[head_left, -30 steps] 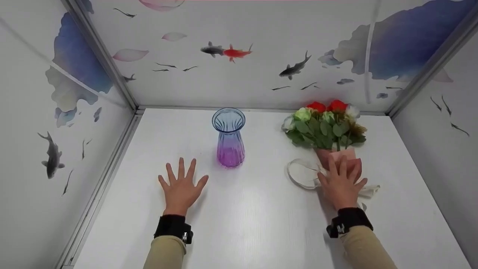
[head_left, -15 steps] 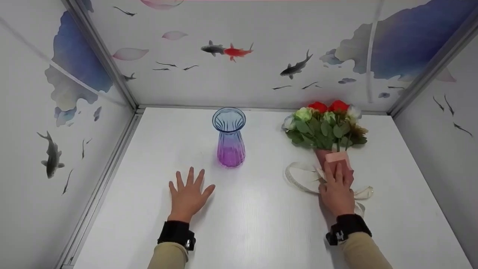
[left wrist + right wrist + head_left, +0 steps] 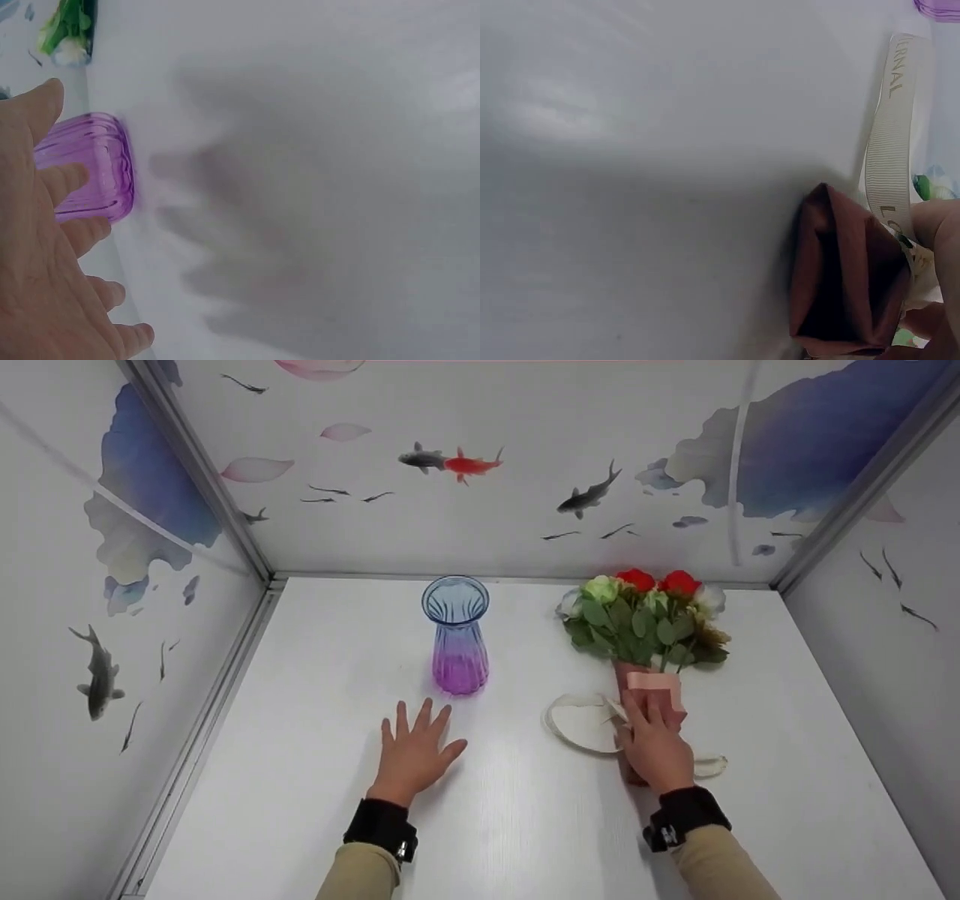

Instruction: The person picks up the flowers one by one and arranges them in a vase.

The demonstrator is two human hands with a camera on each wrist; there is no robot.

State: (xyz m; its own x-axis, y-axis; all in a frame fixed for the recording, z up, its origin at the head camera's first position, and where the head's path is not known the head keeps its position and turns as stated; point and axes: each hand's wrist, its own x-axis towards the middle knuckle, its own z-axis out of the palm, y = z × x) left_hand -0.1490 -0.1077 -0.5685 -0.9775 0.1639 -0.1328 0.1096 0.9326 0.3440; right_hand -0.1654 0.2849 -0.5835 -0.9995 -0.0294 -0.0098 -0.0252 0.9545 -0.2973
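Note:
A bouquet [image 3: 637,622] of red, white and pale green artificial flowers lies on the right, its lower end wrapped in dusky pink paper [image 3: 632,681]. My right hand [image 3: 661,750] grips the wrapped stems from above. In the right wrist view the folded open end of the wrapping [image 3: 853,270] shows below that hand, with a cream lettered ribbon [image 3: 891,142] beside it. A glass vase [image 3: 460,652], blue at the rim and purple at the base, stands upright mid-table. My left hand [image 3: 415,757] is spread over the table just in front of the vase and holds nothing.
The white table [image 3: 510,810] is enclosed by printed panels at the back and both sides. The back wall [image 3: 480,532] rises close behind the vase and flower heads. Ribbon loops [image 3: 566,735] lie out to either side of the wrapped stems.
My right hand has gone from spread over the wrapping to gripping it, and the bouquet has shifted slightly left and nearer. My left hand has moved right, toward the front of the vase.

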